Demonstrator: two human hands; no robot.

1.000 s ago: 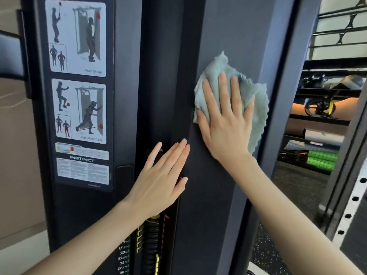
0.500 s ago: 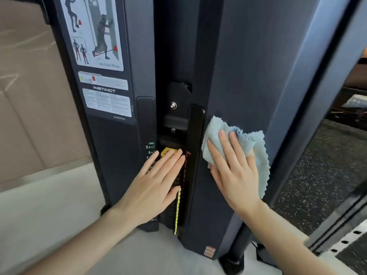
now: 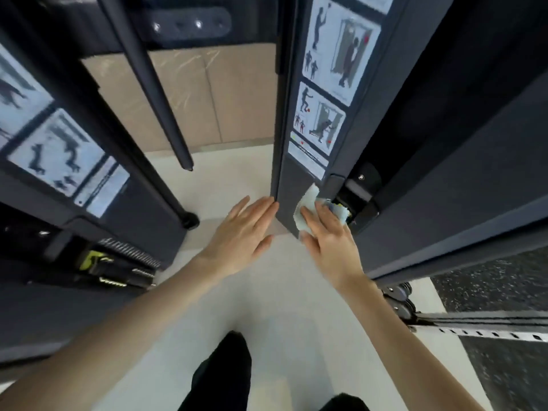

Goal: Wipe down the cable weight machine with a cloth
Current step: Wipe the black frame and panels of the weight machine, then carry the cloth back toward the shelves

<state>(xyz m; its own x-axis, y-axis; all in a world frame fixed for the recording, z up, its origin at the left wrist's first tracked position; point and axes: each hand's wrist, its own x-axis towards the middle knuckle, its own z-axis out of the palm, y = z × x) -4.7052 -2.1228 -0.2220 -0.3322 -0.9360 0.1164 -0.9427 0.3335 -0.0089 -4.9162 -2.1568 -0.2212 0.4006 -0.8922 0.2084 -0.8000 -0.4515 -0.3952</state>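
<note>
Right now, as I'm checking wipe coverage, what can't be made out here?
Head view only:
- cloth: mostly hidden under the right hand.
- small print on the column label: too small and blurred.
- left-side posters: motion-blurred.
- cable machine: top cut off by the upper edge.

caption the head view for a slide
Right hand presses cloth to the machine column, left hand open alongside.

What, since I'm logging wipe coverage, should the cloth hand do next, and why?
Probably slide the right hand and cloth across the column's front panel toward the left hand: the cloth sits at the panel's right edge, below the instruction stickers, with bare panel between.
</note>
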